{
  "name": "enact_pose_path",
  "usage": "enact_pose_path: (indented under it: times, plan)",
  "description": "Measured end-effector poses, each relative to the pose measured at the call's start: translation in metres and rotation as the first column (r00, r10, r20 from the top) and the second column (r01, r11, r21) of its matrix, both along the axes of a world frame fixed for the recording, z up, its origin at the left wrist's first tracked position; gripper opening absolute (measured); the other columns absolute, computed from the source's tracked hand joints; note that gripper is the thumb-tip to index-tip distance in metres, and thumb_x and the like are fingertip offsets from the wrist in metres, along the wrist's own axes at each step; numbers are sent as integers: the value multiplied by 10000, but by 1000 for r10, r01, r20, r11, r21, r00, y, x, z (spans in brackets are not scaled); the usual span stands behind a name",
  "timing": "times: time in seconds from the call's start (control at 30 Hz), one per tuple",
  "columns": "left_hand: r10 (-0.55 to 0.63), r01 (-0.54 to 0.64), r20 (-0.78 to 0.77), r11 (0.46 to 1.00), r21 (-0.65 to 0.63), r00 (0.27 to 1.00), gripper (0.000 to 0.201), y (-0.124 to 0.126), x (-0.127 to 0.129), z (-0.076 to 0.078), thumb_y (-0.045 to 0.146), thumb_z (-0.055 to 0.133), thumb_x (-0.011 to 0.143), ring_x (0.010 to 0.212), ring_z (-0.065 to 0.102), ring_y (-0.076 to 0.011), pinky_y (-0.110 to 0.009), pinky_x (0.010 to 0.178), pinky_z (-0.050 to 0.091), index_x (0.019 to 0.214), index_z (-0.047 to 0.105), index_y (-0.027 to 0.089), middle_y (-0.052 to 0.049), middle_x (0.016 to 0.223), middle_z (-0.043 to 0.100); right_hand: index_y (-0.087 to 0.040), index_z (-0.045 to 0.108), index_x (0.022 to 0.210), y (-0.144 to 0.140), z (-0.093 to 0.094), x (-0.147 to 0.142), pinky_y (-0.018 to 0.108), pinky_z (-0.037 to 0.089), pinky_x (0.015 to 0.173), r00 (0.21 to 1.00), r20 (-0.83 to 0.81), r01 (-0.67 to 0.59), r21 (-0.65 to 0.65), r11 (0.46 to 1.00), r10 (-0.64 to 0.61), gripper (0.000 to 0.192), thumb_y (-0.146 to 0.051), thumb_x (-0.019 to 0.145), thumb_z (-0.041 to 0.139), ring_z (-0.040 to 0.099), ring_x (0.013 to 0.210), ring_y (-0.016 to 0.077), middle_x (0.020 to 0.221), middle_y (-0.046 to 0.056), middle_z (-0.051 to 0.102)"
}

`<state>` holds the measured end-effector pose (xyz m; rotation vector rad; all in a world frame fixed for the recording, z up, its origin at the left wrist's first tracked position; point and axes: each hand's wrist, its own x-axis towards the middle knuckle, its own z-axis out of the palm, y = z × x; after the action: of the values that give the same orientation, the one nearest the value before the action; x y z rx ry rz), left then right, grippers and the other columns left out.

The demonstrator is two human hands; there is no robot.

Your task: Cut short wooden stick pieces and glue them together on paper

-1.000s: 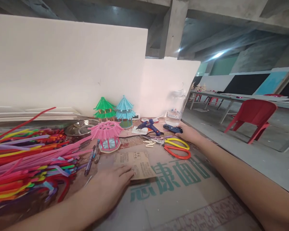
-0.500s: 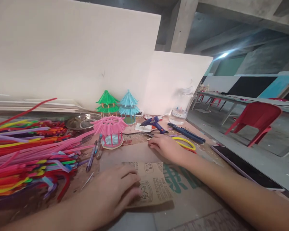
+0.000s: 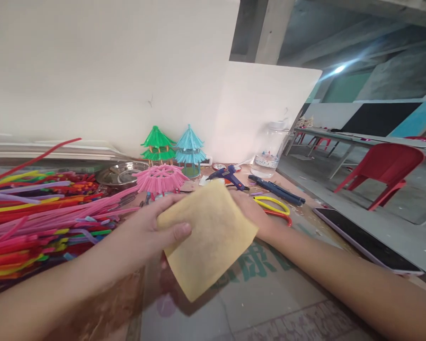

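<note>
A tan piece of cardboard (image 3: 208,237) is lifted off the table and tilted toward me, its plain side facing me. My left hand (image 3: 152,229) grips its left edge, thumb on the front. My right hand (image 3: 250,210) holds its right edge from behind, mostly hidden by the sheet. Behind the cardboard stands a pink straw pavilion (image 3: 160,179), partly covered. Green (image 3: 157,146) and blue (image 3: 190,148) straw pavilions stand by the white wall.
A heap of coloured straws (image 3: 39,208) fills the left side. A blue glue gun (image 3: 229,176), yellow and red scissors (image 3: 273,208), a clear jar (image 3: 269,150), a metal dish (image 3: 120,174) and a phone (image 3: 362,241) lie on the table. A red chair (image 3: 383,170) stands at right.
The cardboard lay flat on the table under my left hand; both hands have now raised it and turned it over. My right hand came back from the far tools to the sheet.
</note>
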<state>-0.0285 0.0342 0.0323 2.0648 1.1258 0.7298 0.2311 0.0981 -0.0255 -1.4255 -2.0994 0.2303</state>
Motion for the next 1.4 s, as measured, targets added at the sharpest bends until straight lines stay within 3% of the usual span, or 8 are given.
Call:
enact_pose_path:
  times: [0.13,0.27,0.43,0.53,0.63,0.83,1.2,1.4]
  plan:
    - [73,-21,-283,983,183,956,528,13,-2,-26,322,626,812,989,687,-281,-375,770,569,1322,530,230,-78,1137,705,-195,544,877,-3,6,-2,336,435,770,985,-170,-34,10,999,35,124,-157,874,427,573,833,206,891,68,632]
    - [102,104,-352,847,521,930,273,15,-3,-49,210,536,899,1119,596,-264,-426,945,482,1152,634,240,-85,1221,629,-199,524,877,-10,14,-9,237,352,487,898,-424,-183,-117,976,118,213,-379,929,422,431,495,120,598,-47,463]
    - [-29,220,-368,844,489,929,234,16,-1,-49,203,444,963,949,622,-199,-347,857,493,954,676,223,-47,1001,674,-178,593,940,-29,8,-28,199,359,467,469,-877,-651,-262,713,107,371,-480,767,719,482,486,70,675,-44,550]
    - [-56,224,-346,854,470,937,228,16,1,-45,258,456,975,949,619,-199,-347,859,480,934,677,216,-49,999,681,-196,570,1030,-39,2,-36,227,450,513,415,-901,-768,-269,581,131,374,-446,798,721,585,535,91,794,-11,633]
    - [-59,199,-290,854,480,955,208,12,2,-43,280,477,974,980,601,-206,-354,867,465,967,674,213,-50,1017,677,-218,535,1068,-46,0,-39,255,488,552,379,-917,-803,-257,538,128,315,-383,844,683,620,568,85,962,7,632]
    - [-50,176,-269,866,468,962,213,7,4,-44,336,511,962,958,579,-213,-359,843,449,963,691,221,-48,971,645,-210,444,1174,-51,1,-41,309,498,691,407,-893,-847,-291,445,191,381,-401,897,621,652,667,138,699,-26,660]
    - [-90,229,-273,813,535,958,258,5,9,-42,284,497,959,818,553,-182,-329,760,399,802,691,218,-20,789,603,-208,471,1235,-57,3,-47,317,535,730,526,-825,-787,-380,486,205,463,-451,880,643,682,657,129,702,-30,679]
    - [-1,120,-221,842,525,975,246,1,6,-41,276,450,957,810,521,-189,-325,724,398,773,592,195,-21,789,559,-208,618,949,-56,6,-46,236,500,567,544,-834,-614,-316,724,97,332,-404,742,789,609,554,89,753,-28,670]
